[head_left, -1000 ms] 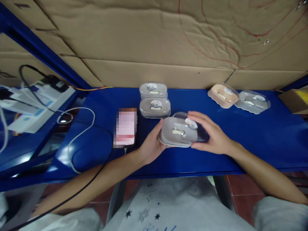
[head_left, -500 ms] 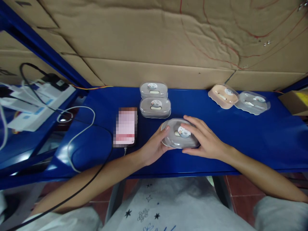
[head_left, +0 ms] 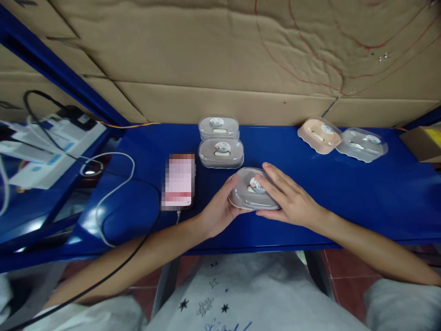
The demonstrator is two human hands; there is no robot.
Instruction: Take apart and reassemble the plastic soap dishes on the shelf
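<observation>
A grey oval soap box (head_left: 241, 193) with a clear lid and a round label is held between my two hands above the blue table. My left hand (head_left: 220, 204) grips its left end, thumb on top and fingers beneath. My right hand (head_left: 292, 197) lies over the right end, with fingers across the lid and label and the thumb at the near edge. Its underside is hidden. Behind it stand two similar grey boxes, a nearer one (head_left: 220, 158) and a farther one (head_left: 206, 126), one in front of the other.
A phone (head_left: 179, 181) with a charging cable lies left of my left hand. At the back right are a peach box (head_left: 315, 128) and another grey box (head_left: 361, 149). A power strip (head_left: 48, 163) with cables sits far left, a cardboard box (head_left: 422, 142) far right. Cardboard (head_left: 189, 55) lines the back.
The soap box has tilted slightly and shifted a little to the left. My right hand has moved left with it across the lid. Both hands keep hold.
</observation>
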